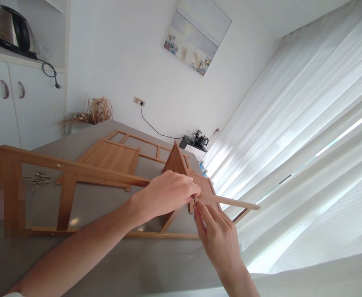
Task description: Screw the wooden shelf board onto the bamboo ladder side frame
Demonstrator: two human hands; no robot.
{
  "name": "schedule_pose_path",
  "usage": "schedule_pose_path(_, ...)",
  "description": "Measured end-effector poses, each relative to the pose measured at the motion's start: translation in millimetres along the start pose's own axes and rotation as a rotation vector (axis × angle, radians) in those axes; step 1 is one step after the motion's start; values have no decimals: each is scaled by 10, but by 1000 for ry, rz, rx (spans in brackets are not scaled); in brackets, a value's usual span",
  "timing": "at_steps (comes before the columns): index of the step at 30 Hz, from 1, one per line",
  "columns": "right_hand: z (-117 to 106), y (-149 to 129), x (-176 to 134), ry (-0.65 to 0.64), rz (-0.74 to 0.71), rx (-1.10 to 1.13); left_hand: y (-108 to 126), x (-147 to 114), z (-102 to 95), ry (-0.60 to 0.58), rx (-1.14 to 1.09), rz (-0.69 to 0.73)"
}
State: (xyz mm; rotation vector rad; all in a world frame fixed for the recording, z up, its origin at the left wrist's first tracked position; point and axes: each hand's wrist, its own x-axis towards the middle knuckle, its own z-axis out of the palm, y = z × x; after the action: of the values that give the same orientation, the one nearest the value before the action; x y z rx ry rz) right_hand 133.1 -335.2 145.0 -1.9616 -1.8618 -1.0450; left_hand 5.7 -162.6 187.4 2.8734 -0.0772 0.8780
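Observation:
A wooden frame (106, 170) with crosspieces stands on its side across the table. My left hand (171, 189) is closed over its upper rail, near the middle, with the fingertips hidden behind the knuckles. My right hand (214, 227) pinches a small, dark metal screw (194, 199) at that rail, just below the left fingers. Only a short part of the screw shows. An upright wooden panel (176, 156) meets the frame just behind my hands.
Loose screws (38, 178) lie on the grey table (115, 264) at the left. Behind the frame lie a slatted wooden panel (109, 159) and a ladder-like wooden frame (148, 142). White curtains (307, 165) hang close on the right. A kettle (15, 33) stands on a shelf.

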Motion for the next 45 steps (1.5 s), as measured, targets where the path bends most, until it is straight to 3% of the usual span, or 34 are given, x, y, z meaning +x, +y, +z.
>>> schedule_pose_path(24,-153,45,34,-100,-41,-103,-1,-5,10,2,0,-17)
schedule_pose_path(35,-290,82,135,-113,-174,-232,-27,-11,60,21,-6,10)
schedule_pose_path(38,-287,111,127,-148,-193,-191,-28,-11,61,37,-2,11)
schedule_pose_path(45,-212,187,103,-171,-88,-27,-28,-9,72,46,3,8)
